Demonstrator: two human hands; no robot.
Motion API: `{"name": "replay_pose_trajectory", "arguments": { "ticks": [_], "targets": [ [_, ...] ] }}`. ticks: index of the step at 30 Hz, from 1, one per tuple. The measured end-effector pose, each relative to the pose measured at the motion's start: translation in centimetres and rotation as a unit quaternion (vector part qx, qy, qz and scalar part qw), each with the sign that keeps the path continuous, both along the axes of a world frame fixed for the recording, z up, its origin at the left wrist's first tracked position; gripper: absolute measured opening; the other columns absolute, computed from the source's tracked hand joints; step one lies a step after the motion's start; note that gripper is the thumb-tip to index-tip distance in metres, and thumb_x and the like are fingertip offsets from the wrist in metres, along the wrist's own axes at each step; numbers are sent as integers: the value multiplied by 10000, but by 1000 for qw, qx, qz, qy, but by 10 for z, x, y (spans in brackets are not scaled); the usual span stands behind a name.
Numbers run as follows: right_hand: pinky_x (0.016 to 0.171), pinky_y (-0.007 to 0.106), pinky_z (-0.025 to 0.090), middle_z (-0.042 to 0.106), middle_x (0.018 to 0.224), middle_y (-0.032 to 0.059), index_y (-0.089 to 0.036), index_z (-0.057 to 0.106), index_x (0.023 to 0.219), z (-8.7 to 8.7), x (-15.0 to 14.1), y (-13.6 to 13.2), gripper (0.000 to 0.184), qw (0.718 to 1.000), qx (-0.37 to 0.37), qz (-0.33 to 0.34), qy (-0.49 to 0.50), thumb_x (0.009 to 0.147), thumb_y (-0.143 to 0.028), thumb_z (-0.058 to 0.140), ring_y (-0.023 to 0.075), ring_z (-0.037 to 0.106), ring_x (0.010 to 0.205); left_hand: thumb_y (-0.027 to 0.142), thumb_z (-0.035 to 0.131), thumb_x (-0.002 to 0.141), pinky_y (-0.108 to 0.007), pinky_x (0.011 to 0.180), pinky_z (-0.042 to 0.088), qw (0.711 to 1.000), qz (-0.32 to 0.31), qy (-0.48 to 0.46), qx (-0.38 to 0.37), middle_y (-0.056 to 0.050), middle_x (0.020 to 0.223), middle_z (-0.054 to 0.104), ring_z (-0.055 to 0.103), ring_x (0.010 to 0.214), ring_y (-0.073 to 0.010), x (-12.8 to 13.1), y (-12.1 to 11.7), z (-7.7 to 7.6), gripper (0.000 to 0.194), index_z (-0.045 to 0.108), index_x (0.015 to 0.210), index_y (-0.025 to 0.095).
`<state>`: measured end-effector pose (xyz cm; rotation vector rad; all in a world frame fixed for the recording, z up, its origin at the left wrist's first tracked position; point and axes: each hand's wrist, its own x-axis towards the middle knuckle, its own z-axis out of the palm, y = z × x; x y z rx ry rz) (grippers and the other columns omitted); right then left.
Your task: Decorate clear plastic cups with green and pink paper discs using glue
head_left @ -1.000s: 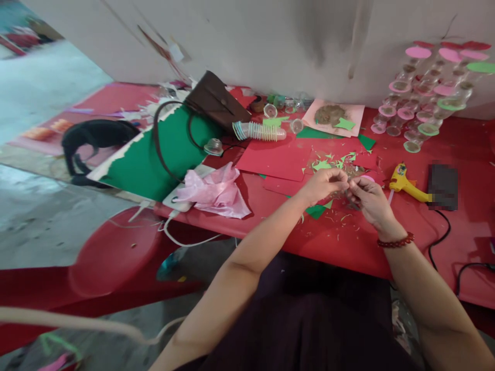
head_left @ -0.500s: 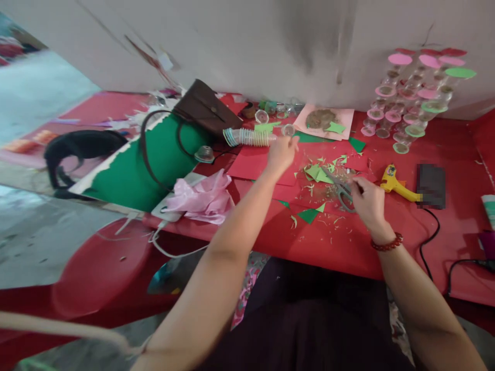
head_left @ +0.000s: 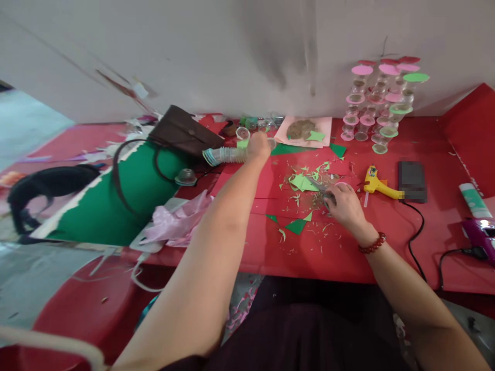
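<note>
Many light-green paper scraps (head_left: 301, 182) and thin shavings on a red-covered table (head_left: 320, 263). Clock centred on them, twelve toward the pale grey wall (head_left: 174, 56).

Left hand (head_left: 258, 147): at ten o'clock, arm stretched out, at the near-right end of a lengthwise stack of clear plastic cups with pale rims (head_left: 226, 155), which lies on its side between nine and ten. Fingers turned from view; cannot tell whether they grasp a cup or are loose.

Right hand (head_left: 346, 205): at four o'clock, palm down, red bead bracelet (head_left: 373, 244) on the wrist. Fingers bent over the handle end of grey metal scissors (head_left: 317, 185); cannot tell whether they grip it. Scissors lie at the centre, blades on the scraps, tips toward ten. Part of a round pink paper disc (head_left: 342, 184) shows just past the fingers.

Round about: yellow glue gun (head_left: 381, 185) at three, dark box-shaped block (head_left: 412, 180) farther out the same way. Between one and two, a tiered structure of clear cups with pink and green discs (head_left: 373, 108). At twelve, a pale-pink sheet with a brown patch (head_left: 325, 126). Dark-green paper triangle (head_left: 297, 226) at six. Dark brown strapped bag (head_left: 185, 131) at ten, well out.
</note>
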<state>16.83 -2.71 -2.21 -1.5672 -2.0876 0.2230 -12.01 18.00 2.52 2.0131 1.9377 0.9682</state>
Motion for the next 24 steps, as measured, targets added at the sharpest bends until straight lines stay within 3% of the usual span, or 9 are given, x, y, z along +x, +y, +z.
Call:
{"name": "replay_pose_trajectory", "arguments": {
  "ticks": [2,4,8,10,13,15,19,22,24],
  "targets": [
    [1014,502,533,780,1150,188,-160,789,1109,1,0,0,263,1000,-2,-5,-3,922,-136,605,343,691,1070,185,633,953,-483,1070,483,995,81,44,-37,-224,1129,743,683,1202,-358,1,-7,13,160,748,1001,83],
    [1017,498,525,780,1131,195,-150,790,1087,2,-1,0,266,1000,2,-7,0,930,-121,578,343,693,1066,144,581,960,-523,1087,484,990,122,71,-29,-233,1308,718,671,1285,-393,2,-18,27,213,757,1081,132],
    [968,473,520,773,996,174,-184,753,851,5,-1,-1,217,999,23,-7,49,977,-196,577,320,694,977,177,599,962,-474,1061,510,989,140,38,3,-161,1119,794,718,1176,-333,10,-54,41,130,729,976,177],
    [913,450,525,768,958,155,-199,723,799,6,-1,-1,225,995,31,-10,94,974,-203,581,302,692,932,167,672,904,-378,969,545,994,100,-42,23,-95,937,792,749,1013,-257,20,-78,35,45,682,866,188],
    [822,392,532,786,988,116,-205,755,919,7,-3,0,163,982,17,7,190,945,-178,597,261,697,885,154,690,852,-287,667,531,977,32,-212,4,-5,660,684,742,692,-192,43,-119,16,160,589,743,212],
    [781,360,528,798,1005,98,-212,772,1017,8,-6,0,161,969,2,16,245,966,-251,624,237,698,864,172,716,833,-261,597,500,962,-9,-273,3,19,608,656,749,640,-183,60,-145,2,189,572,721,220],
    [727,321,494,783,944,82,-199,748,1068,10,-11,-1,205,958,-29,4,287,965,-367,690,209,678,812,244,757,825,-257,593,515,947,-59,-316,0,27,622,684,742,611,-163,87,-183,-18,204,583,719,227],
    [695,304,437,724,831,43,-208,694,911,12,-12,-1,133,962,-33,-15,271,952,-334,705,177,608,722,302,783,834,-257,616,524,947,-83,-309,-6,12,648,707,737,650,-162,96,-194,-25,230,598,722,224],
    [667,303,392,643,723,6,-219,618,790,13,-12,-1,192,962,-42,-31,266,953,-292,686,160,543,657,369,780,867,-257,627,530,944,-115,-308,-24,4,652,708,723,658,-157,95,-196,-27,268,610,724,219]
  ]
}}
